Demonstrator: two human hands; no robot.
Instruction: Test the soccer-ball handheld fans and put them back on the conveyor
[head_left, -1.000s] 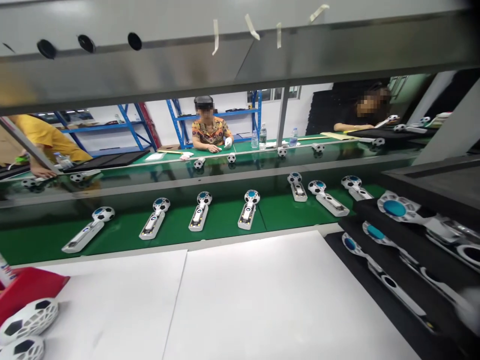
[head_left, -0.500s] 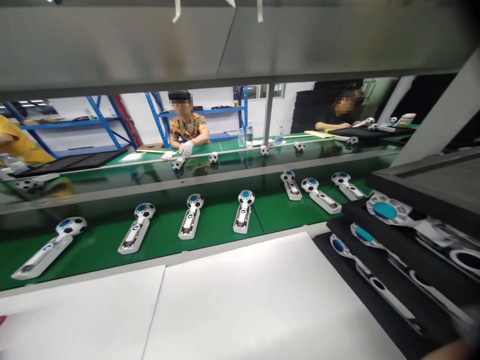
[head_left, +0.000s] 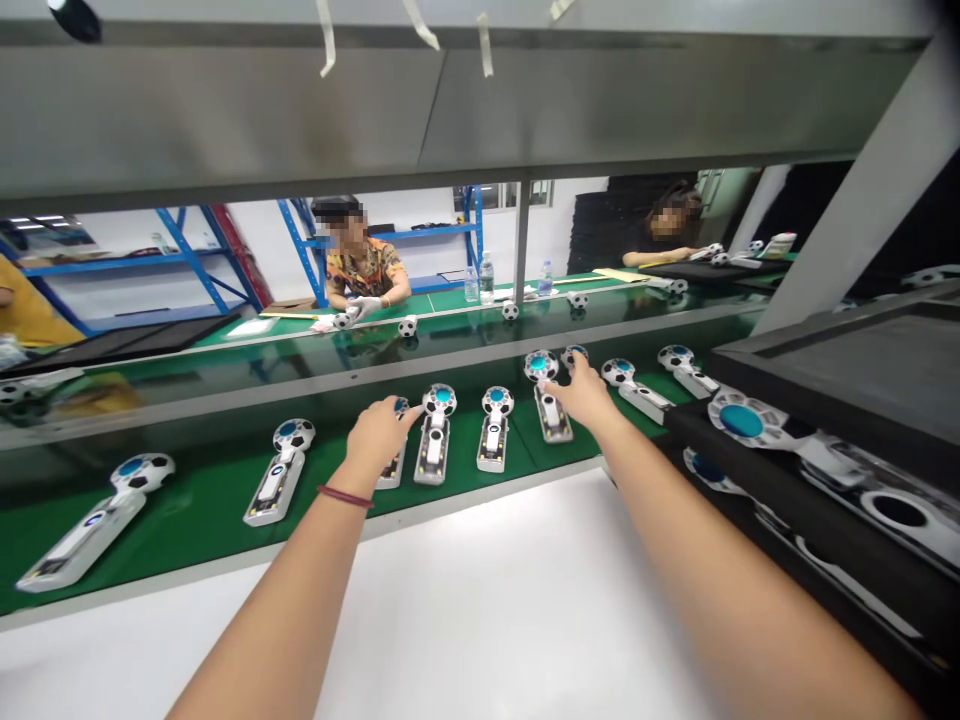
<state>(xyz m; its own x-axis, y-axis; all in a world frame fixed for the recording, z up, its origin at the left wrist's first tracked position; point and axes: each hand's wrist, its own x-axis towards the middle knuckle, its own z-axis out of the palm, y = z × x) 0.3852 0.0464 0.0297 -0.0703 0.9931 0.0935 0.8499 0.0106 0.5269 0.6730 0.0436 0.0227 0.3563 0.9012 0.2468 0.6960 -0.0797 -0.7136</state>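
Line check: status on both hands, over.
Left hand over a white football-headed unit, contact unclear. Right hand, fingers spread, over another unit. Third unit close beside left hand, on the green belt.

The upper part of the frame is filled by a grey sheet-metal hood (head_left: 225, 110), from which strips of tape (head_left: 484, 45) are hung. Beyond it, blue steel shelving (head_left: 191, 262) is set against a white wall (head_left: 420, 210), and a red upright (head_left: 232, 255) is seen at upper left. A window (head_left: 541, 192) is placed just right of a steel post (head_left: 519, 240), while a dark panel (head_left: 600, 215) is seen further right. Ceiling lights (head_left: 34, 217) are visible at far left.
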